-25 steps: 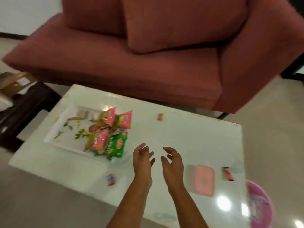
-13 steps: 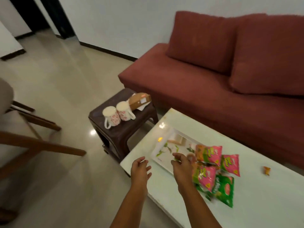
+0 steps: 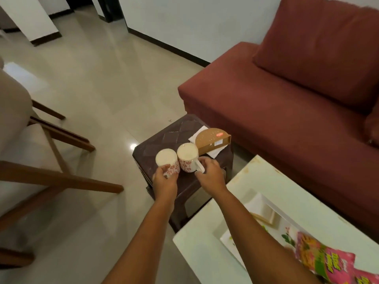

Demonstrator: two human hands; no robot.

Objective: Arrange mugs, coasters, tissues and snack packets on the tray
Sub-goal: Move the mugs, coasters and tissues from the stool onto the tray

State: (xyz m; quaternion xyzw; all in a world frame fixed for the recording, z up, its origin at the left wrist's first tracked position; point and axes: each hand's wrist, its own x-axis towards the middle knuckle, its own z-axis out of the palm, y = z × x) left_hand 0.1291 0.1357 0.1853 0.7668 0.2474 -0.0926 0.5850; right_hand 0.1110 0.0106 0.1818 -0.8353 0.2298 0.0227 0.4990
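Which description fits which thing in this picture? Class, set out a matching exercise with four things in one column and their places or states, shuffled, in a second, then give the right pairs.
Things
1. left mug
2. right mug
3. brown cardboard pack
4. pink snack packet

Descriptions
A. lies on the white tray on the pale table
B. its body is gripped by the left hand
C. rests on a white napkin at the back of the dark stool
D. its handle is taken by the right hand

Pairs: 1-B, 2-D, 3-C, 4-A
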